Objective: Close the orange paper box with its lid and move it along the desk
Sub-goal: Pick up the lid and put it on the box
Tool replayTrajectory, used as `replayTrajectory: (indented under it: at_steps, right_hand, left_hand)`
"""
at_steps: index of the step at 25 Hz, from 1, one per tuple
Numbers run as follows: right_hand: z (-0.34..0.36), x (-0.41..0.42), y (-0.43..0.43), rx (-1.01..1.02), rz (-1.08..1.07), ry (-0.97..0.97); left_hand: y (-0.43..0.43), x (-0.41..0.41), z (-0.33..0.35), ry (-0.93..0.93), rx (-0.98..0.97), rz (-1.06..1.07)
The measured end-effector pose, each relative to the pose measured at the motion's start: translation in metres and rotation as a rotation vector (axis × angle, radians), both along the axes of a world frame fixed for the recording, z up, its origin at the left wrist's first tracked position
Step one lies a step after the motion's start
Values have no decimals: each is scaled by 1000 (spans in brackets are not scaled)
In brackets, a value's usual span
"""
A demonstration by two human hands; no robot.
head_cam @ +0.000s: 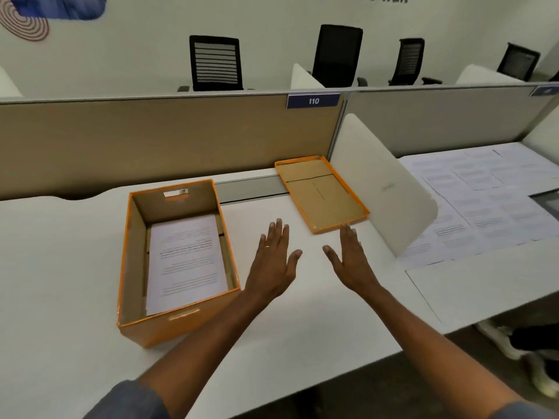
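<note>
Beyond both splayed, empty hands, lid (pixel 322 192) lies upturned, long axis running away, right hand (pixel 351 261) nearer than left hand (pixel 273 261).

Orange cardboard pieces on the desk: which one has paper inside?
The deep orange box on the left, holding a printed sheet. The shallow lid, lying inside-up by the divider, is empty.

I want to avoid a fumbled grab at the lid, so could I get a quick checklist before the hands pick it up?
1. Lid free of clutter: ok, nothing lies in it.
2. Lid orientation: not ok, it lies inside-up and needs flipping.
3. Left hand empty: ok.
4. Right hand empty: ok, fingertips near the lid's front edge.
5. Paper below the box rim: ok.
6. Lid fit on box: cannot tell.
</note>
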State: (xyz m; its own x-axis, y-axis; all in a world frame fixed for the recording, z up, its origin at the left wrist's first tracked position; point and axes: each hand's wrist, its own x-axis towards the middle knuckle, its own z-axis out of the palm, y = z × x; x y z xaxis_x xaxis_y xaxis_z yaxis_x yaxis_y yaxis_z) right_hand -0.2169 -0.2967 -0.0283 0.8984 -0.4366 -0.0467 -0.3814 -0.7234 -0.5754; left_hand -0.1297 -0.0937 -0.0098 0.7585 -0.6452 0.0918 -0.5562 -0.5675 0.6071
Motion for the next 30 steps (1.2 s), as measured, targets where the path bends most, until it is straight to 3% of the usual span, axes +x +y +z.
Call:
replayTrajectory:
  at_steps: [10,13,21,26,30]
  right_hand:
    - [-57,71,-158,-6,71,99]
    - [-78,90,-189,7,94,142]
    - [-129,110,-238,-64,187,265]
    - [-134,98,-230,-157,229,218]
    - [-124,90,-225,48,94,60]
  left_hand:
    - [-174,66,-70,72,189,13]
    - [-206,82,-99,121,291,61]
    - [-240,99,-151,13,511,-9]
    - [-209,86,-155,26,342,113]
    - [-175,63,-154,190,33,271]
